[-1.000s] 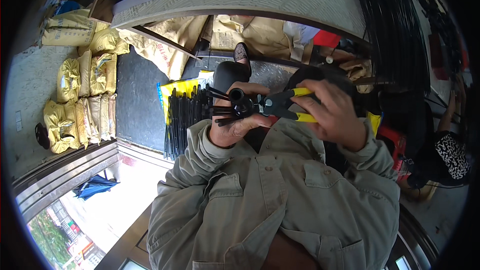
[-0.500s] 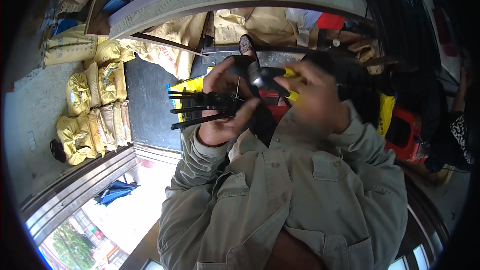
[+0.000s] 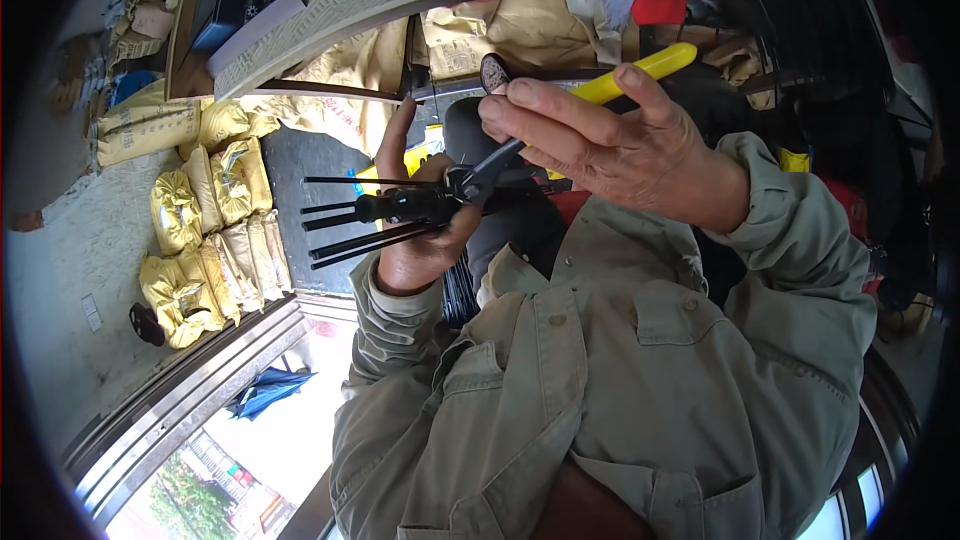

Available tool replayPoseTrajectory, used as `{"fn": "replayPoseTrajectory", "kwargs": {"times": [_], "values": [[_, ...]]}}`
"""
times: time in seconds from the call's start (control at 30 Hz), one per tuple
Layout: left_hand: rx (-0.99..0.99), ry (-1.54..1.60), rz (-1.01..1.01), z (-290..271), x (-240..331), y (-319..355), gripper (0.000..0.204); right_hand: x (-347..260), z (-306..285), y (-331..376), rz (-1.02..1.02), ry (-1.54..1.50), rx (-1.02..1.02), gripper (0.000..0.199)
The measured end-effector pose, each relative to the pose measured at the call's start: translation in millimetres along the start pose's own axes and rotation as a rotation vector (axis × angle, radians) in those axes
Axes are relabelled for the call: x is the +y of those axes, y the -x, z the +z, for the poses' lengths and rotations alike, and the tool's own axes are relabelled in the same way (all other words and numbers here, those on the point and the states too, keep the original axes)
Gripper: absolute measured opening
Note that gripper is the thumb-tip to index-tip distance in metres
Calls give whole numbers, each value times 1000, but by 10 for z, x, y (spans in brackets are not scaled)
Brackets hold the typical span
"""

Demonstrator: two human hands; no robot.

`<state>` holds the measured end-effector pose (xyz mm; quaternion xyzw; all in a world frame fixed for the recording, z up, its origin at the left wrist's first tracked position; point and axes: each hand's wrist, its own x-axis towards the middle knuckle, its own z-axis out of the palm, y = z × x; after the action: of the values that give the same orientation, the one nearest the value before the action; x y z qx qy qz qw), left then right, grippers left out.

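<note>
My left hand (image 3: 415,258) is closed round a black hub with several thin black rods (image 3: 400,208), which looks like a folded umbrella frame. Its rods point left, and my left index finger stands raised beside it. In my right hand (image 3: 625,145) is a pair of pliers (image 3: 492,166) with yellow handles, spread wide. One handle sticks out past my fingers; the other is mostly hidden under my palm. The pliers' jaws are at the right end of the hub, by my left thumb. Whether they bite on anything there is too small to tell.
A pale patterned tabletop (image 3: 400,5) spans the far side, with paper sacks (image 3: 520,40) beneath it. Yellow packed bags (image 3: 215,285) are stacked at left. Long black rods (image 3: 800,30) hang at far right. A blue umbrella (image 3: 268,390) lies outside the doorway.
The pliers have come down to the hub's right end, and their handles are now wide apart. My right hand, blurred before, is sharp with its fingers extended. My left index finger has straightened.
</note>
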<state>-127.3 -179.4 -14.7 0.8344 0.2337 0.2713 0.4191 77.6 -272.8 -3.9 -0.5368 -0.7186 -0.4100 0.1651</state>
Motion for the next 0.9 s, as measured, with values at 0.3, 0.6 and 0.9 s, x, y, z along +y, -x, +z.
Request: {"fn": "replayPoseTrajectory", "kwargs": {"times": [0.3,0.6,0.9], "values": [[120,207,-192,102,153,-18,87,-277,-73,223,307,-424,-81,29],[-391,509,-58,-32,48,23,72,556,-204,26,395,-2033,-1562,40],[-66,562,-124,82,88,99,66,255,-376,198,144,-903,-426,51]]}}
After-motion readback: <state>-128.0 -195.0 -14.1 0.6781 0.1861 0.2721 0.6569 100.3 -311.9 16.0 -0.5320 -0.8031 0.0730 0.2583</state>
